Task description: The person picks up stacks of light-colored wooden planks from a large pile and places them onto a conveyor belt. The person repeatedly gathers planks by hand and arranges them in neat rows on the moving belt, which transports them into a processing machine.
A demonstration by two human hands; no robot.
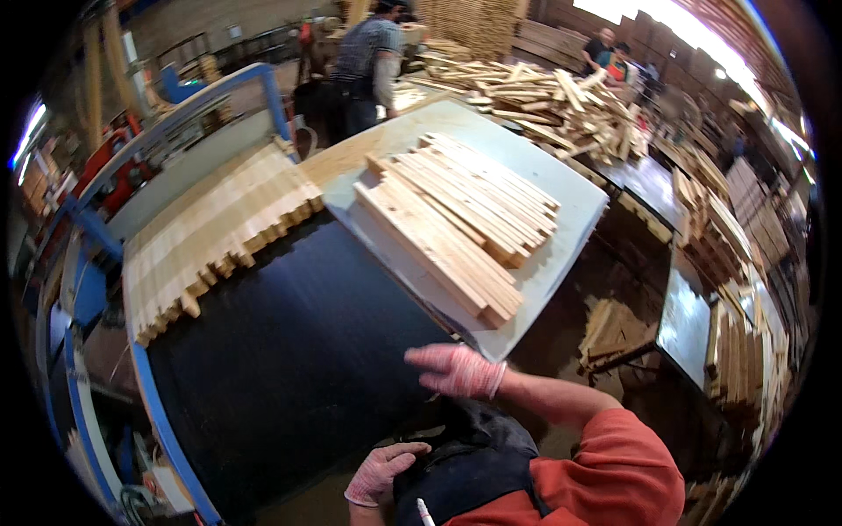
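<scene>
Head: right hand (456,370) near board (561,254) edge

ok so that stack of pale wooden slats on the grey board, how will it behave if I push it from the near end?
The stack of pale wooden slats looks loose and unbound, so slats would probably slide apart unevenly. Each looks stiff and flat, unlikely to roll. The grey board looks smooth, so they may skid easily.

Wood slats (456,219): pale, bare, rough-sawn. Board (574,206) beneath: smooth matt grey. Tabletop (289,351): black, matt (faint sheen). Gloves on right hand (456,370), left hand (381,472): pinkish knit cloth.
</scene>
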